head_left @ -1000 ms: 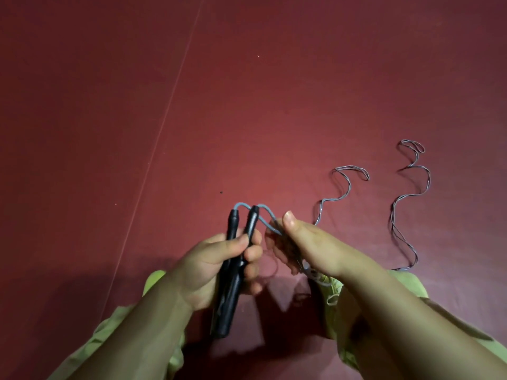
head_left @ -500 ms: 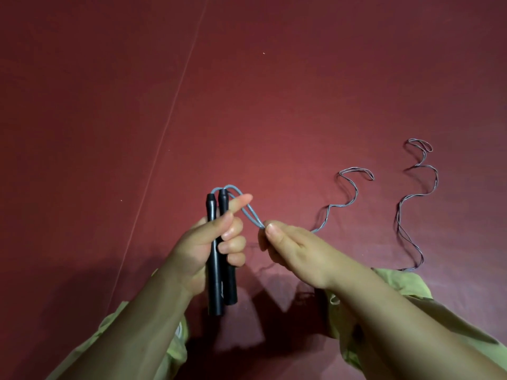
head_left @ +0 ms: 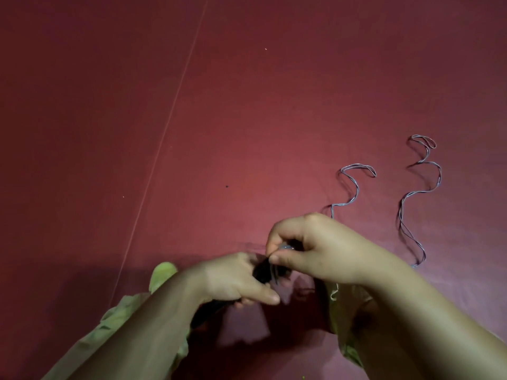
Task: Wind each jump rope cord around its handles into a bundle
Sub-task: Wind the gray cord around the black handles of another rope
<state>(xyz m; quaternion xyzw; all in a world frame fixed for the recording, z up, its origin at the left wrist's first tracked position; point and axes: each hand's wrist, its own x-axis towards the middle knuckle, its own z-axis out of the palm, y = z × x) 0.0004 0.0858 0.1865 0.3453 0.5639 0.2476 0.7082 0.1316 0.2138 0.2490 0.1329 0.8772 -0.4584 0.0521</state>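
Two black handles [head_left: 264, 270] sat together in my left hand [head_left: 233, 278], which was closed around them low and centre in the head view; only a short dark stretch showed between thumb and fingers, with more of the pair poking out under the wrist. My right hand [head_left: 315, 250] was just above and to the right, touching the handles' upper end, its thumb and fingers pinched shut on the grey cord [head_left: 354, 187] where it met them. A few strands crossed the handles there, blurred, so I could not tell how many turns lay on them. From behind the right hand the cord ran up and away over the dark red floor [head_left: 247, 119] in a doubled, wavy line ending in a loop. A second jump rope cord [head_left: 419, 193] lay well apart to the right, also doubled and snaking, untouched. Green sleeves [head_left: 162, 272] showed at both forearms. I could read no brand, label or writing on the handles or anywhere else. A thin pale seam [head_left: 164, 130] crossed the floor on the left.
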